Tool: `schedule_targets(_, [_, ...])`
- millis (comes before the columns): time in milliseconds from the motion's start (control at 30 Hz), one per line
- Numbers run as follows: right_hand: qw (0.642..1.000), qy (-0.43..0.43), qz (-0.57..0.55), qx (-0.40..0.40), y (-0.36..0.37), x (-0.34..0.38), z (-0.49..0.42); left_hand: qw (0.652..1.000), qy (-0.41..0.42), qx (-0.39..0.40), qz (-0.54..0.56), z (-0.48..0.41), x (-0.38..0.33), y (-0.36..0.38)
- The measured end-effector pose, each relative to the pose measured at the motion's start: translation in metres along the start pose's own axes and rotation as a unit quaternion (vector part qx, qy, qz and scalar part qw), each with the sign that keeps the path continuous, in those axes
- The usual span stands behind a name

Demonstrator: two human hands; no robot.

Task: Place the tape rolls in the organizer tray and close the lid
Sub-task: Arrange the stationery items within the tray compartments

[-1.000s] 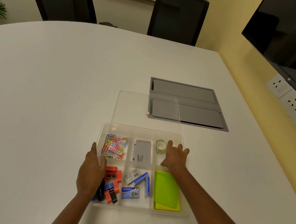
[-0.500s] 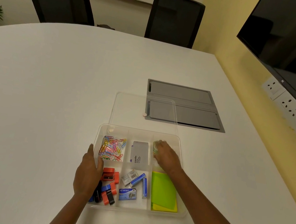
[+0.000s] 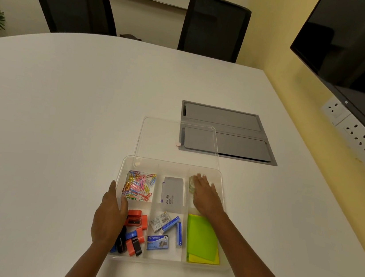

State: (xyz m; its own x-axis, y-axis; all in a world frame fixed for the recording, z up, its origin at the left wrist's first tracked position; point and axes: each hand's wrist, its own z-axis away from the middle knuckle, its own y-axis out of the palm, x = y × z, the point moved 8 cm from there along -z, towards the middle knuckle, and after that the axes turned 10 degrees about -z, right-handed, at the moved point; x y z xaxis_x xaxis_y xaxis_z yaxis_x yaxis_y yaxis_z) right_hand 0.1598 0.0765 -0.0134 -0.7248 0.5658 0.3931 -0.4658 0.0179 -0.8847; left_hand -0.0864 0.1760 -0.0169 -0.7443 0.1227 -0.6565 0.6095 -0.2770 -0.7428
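Observation:
The clear organizer tray [image 3: 173,164] sits on the white table in front of me, its transparent lid [image 3: 160,139] lying flat just behind it. A clear tape roll [image 3: 191,183] is in the tray's far-right compartment. My right hand [image 3: 206,197] lies over the roll with the fingers curled onto it, hiding most of it. My left hand [image 3: 108,219] holds the tray's left wall, thumb inside and fingers outside.
Other compartments hold coloured paper clips [image 3: 139,186], a grey box [image 3: 172,194], sharpeners [image 3: 135,221], staple boxes [image 3: 158,242] and green sticky notes [image 3: 203,241]. A grey cable hatch [image 3: 235,133] lies behind the lid. Two black chairs stand at the table's far edge.
My right hand moved left from beside the tape roll to on top of it and closed over it. My left hand stayed on the tray's left wall.

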Motion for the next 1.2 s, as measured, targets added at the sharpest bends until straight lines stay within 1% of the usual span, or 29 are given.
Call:
schedule_targets(67, [0.997, 0.006, -0.027, -0.078, -0.017, -0.009, 0.009, 1.000, 0.001, -0.001, 0.001, 0.000, 0.000, 0.000])
schedule_targets(100, [0.994, 0.009, -0.029, -0.101, -0.023, -0.015, 0.014, 1.000, 0.002, -0.002, 0.000, 0.000, 0.000, 0.000])
schedule_targets(133, [0.994, 0.008, -0.022, -0.108, -0.027, -0.021, 0.020, 1.000, 0.002, -0.002, 0.000, 0.000, 0.000, 0.000])
schedule_targets(200, [0.997, -0.011, 0.014, -0.075, -0.026, -0.030, 0.028, 1.000, 0.006, -0.002, -0.002, -0.001, 0.000, 0.000])
schedule_targets(300, [0.996, -0.056, 0.072, 0.015, -0.014, -0.032, 0.035, 1.000, 0.010, -0.003, -0.003, -0.001, 0.000, 0.000])
schedule_targets(333, [0.993, -0.072, 0.084, 0.034, -0.011, -0.030, 0.036, 1.000, 0.009, -0.003, -0.004, 0.000, 0.000, 0.000])
schedule_targets(433, [0.986, -0.099, 0.124, 0.052, -0.007, -0.026, 0.034, 1.000, 0.007, 0.000, -0.001, 0.000, 0.000, 0.000])
schedule_targets(500, [0.983, -0.096, 0.147, 0.058, -0.008, -0.027, 0.032, 1.000, 0.007, 0.000, 0.003, 0.000, 0.000, 0.000])
schedule_targets(600, [0.985, -0.084, 0.142, 0.059, -0.010, -0.028, 0.032, 1.000, 0.007, 0.004, 0.004, 0.000, 0.000, 0.001])
schedule_targets(667, [0.991, -0.069, 0.105, 0.039, -0.013, -0.029, 0.033, 1.000, 0.014, 0.004, -0.003, -0.001, -0.001, 0.001])
schedule_targets(700, [0.995, -0.061, 0.073, 0.017, -0.018, -0.030, 0.033, 1.000, 0.022, 0.002, -0.011, -0.001, -0.002, 0.001])
schedule_targets(767, [0.997, -0.056, -0.005, -0.054, -0.033, -0.031, 0.032, 0.999, 0.038, -0.002, -0.028, -0.004, -0.005, 0.000])
schedule_targets(867, [0.976, -0.054, -0.121, -0.171, -0.060, -0.036, 0.027, 0.998, 0.055, -0.003, -0.036, -0.015, -0.014, -0.002])
schedule_targets(933, [0.959, -0.025, -0.179, -0.218, -0.074, -0.044, 0.020, 0.997, 0.068, 0.005, -0.027, -0.027, -0.023, -0.003])
schedule_targets(1033, [0.942, 0.046, -0.244, -0.226, -0.080, -0.059, 0.000, 0.998, 0.053, 0.028, 0.008, -0.057, -0.035, -0.002])
schedule_targets(1100, [0.934, 0.097, -0.278, -0.204, -0.078, -0.068, -0.016, 0.998, 0.022, 0.052, 0.034, -0.079, -0.041, 0.001])
schedule_targets(1200, [0.928, 0.147, -0.301, -0.161, -0.070, -0.077, -0.039, 0.990, -0.011, 0.116, 0.082, -0.109, -0.048, 0.014])
